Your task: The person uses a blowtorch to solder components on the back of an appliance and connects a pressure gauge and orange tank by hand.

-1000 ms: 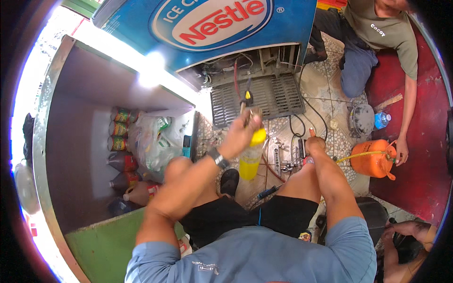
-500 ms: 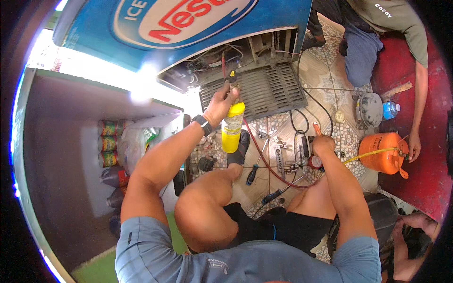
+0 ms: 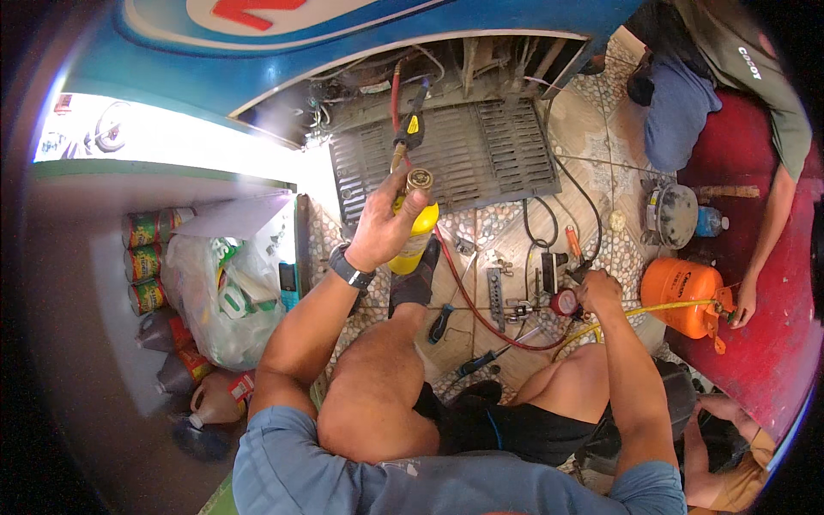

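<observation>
My left hand [image 3: 386, 225] is closed around a hand torch with a yellow gas cylinder [image 3: 415, 249], holding it above the floor. The torch's brass neck and black yellow-labelled head [image 3: 410, 129] point into the open base of the blue freezer [image 3: 300, 64]; a faint bluish glow shows by the tip. My right hand [image 3: 601, 290] is curled low beside a round red pressure gauge [image 3: 565, 301]. Some dark piece pokes out by its fingers; whether I grip it is unclear. Just beyond lies an orange-handled tool [image 3: 572, 240]. A red hose [image 3: 481, 313] runs toward the gauge.
A slatted grille [image 3: 446, 159] lies before the freezer. Screwdrivers [image 3: 440, 324] and a metal flaring bar [image 3: 495, 296] are on the tiles. At right, another person's hand [image 3: 745, 305] touches an orange refrigerant cylinder [image 3: 682, 287]. Cans [image 3: 148, 260] and bottles line a shelf at left.
My view has shifted left. The torch has tilted and now points further into the freezer base. My right hand has drawn back from the orange-handled tool.
</observation>
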Available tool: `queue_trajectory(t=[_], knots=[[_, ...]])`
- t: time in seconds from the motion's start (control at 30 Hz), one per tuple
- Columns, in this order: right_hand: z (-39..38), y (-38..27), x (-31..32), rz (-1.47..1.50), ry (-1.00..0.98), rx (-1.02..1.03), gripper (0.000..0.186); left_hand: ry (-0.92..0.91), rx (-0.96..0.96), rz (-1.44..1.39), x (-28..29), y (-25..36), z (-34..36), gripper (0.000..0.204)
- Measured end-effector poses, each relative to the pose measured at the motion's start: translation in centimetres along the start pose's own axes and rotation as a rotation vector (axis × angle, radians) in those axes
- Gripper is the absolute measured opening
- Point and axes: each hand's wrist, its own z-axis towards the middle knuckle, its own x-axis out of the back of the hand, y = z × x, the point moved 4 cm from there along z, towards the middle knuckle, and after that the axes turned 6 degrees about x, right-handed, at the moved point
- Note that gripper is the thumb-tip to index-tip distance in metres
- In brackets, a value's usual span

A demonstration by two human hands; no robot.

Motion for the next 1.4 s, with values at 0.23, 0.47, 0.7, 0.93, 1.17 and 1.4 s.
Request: queue_trajectory(t=[0.23,0.47,0.7,0.93,1.17,1.4], knots=[[-0.3,0.8,-1.4,0.027,0.003,-0.045,0.035,0.0,0.014,-0.068,0.7,-0.2,-0.1,0.069],[0.3,0.8,-1.2,0.018,-0.142,-0.014,0.041,0.02,0.019,-0.183,1.1,-1.8,0.2,0.065],[0.2,1.2,-2.0,-0.035,-0.163,-0.054,0.049,0.052,-0.004,-0.122,1.2,-1.5,0.1,0.067],[-0.3,0.2,-0.9,-0.015,-0.157,-0.062,0.047,0.045,0.006,-0.209,1.5,-2.9,0.1,0.069],[-0.9,-1.2,1.9,0.008,-0.146,-0.091,0.048,0.039,0.013,-0.258,2.1,-3.0,-0.2,0.066],[-1.1,-1.0,1.9,0.066,-0.134,-0.087,0.042,0.018,0.016,-0.276,2.6,-2.5,-0.3,0.067]])
